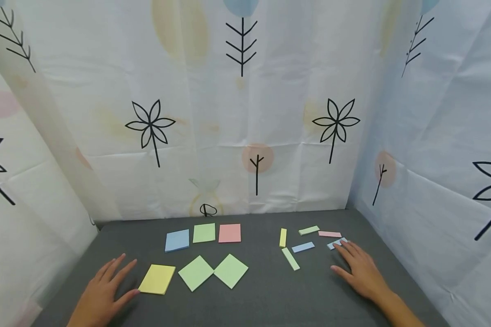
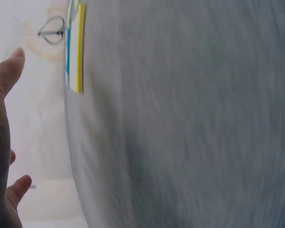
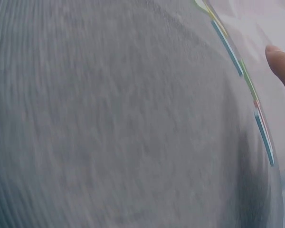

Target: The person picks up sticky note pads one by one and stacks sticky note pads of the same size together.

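Observation:
On the left of the dark table, my left hand (image 1: 104, 290) is spread, its thumb tip beside a yellow square sticky note pad (image 1: 157, 279). The yellow pad's edge (image 2: 80, 47) also appears in the left wrist view. Right of it lie two green square pads (image 1: 196, 273), turned like diamonds. Behind them sit a blue pad (image 1: 177, 240), a green pad (image 1: 204, 233) and a pink pad (image 1: 230, 233). My right hand (image 1: 360, 270) has its fingers extended by a narrow blue strip (image 1: 336, 243); whether they touch it, I cannot tell. Neither hand holds anything.
Left of my right hand are scattered a yellow strip (image 1: 283, 237), a green strip (image 1: 290, 259), another blue strip (image 1: 303, 247), a further green strip (image 1: 308, 230) and a pink strip (image 1: 329, 234). White printed cloth (image 1: 245, 113) encloses the back and both sides of the table.

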A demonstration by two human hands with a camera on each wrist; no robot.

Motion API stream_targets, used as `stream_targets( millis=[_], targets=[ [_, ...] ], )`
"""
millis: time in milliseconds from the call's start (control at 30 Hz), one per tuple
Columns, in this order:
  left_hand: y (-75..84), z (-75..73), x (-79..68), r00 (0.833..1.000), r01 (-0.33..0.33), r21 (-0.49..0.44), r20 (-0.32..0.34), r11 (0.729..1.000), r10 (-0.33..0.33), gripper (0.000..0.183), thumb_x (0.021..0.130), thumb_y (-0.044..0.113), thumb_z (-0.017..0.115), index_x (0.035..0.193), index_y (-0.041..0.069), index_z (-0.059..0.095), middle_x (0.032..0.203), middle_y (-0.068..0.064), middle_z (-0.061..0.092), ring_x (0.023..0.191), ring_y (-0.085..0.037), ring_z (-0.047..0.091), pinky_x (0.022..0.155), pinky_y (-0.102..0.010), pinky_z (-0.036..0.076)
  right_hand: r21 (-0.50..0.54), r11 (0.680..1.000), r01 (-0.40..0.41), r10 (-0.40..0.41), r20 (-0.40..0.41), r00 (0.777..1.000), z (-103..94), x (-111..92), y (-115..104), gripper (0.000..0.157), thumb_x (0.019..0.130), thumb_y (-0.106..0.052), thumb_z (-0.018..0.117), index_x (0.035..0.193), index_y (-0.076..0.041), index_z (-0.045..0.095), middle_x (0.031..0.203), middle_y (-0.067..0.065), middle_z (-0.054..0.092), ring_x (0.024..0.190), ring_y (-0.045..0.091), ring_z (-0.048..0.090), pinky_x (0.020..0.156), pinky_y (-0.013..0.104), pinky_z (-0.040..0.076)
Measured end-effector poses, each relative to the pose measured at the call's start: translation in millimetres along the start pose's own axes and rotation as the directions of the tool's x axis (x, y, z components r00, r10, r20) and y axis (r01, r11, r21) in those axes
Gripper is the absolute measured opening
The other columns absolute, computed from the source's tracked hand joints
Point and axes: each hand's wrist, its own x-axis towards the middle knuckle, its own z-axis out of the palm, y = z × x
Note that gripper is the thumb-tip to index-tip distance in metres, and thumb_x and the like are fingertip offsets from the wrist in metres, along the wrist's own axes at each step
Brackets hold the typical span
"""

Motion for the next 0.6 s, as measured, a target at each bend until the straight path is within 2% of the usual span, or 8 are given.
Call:
stream_targets(
  millis=[100, 267, 467, 600],
  targets=[
    [14.0, -0.4, 5.2, 1.000, 0.028, -0.070, -0.011, 0.997, -0.029, 0.077, 0.072, 0.040, 0.083, 0.140, 0.020, 0.052, 0.138, -0.018, 0.046, 0.119, -0.042, 0.044, 0.084, -0.062, 0.039, 0.015, 0.999, 0.031, -0.030, -0.034, 0.999, 3.1, 4, -6, 0.062, 0.083, -0.039, 0.074, 0.133, -0.006, 0.057, 0.136, 0.019, 0.052, 0.125, 0.043, 0.042, 0.092, 0.065, 0.034],
    [38.4, 0.6, 13.8, 0.997, 0.076, -0.095, 0.013, 0.993, -0.075, 0.076, 0.075, 0.038, 0.082, 0.141, 0.019, 0.050, 0.138, -0.017, 0.046, 0.118, -0.041, 0.046, 0.082, -0.064, 0.042, 0.041, 0.997, 0.065, -0.063, -0.059, 0.996, 8.5, 11, -19, 0.062, 0.083, -0.036, 0.075, 0.134, -0.007, 0.056, 0.134, 0.018, 0.054, 0.124, 0.042, 0.044, 0.093, 0.064, 0.034],
    [62.9, 9.2, 18.2, 0.998, 0.055, -0.161, -0.009, 0.985, -0.057, 0.077, 0.074, 0.033, 0.084, 0.142, 0.021, 0.050, 0.138, -0.014, 0.048, 0.119, -0.039, 0.047, 0.075, -0.062, 0.047, 0.067, 0.992, 0.103, -0.096, -0.103, 0.990, 14.2, 20, -36, 0.061, 0.080, -0.029, 0.078, 0.132, -0.005, 0.057, 0.131, 0.017, 0.057, 0.122, 0.040, 0.048, 0.092, 0.063, 0.036],
    [79.1, 11.4, 22.5, 0.997, 0.064, -0.169, -0.024, 0.984, -0.069, 0.075, 0.073, 0.031, 0.085, 0.139, 0.019, 0.052, 0.133, -0.013, 0.053, 0.115, -0.038, 0.050, 0.077, -0.060, 0.047, 0.087, 0.988, 0.129, -0.118, -0.125, 0.985, 19.4, 24, -46, 0.060, 0.079, -0.028, 0.078, 0.132, -0.005, 0.058, 0.129, 0.016, 0.059, 0.121, 0.038, 0.049, 0.092, 0.063, 0.037]
  ],
)
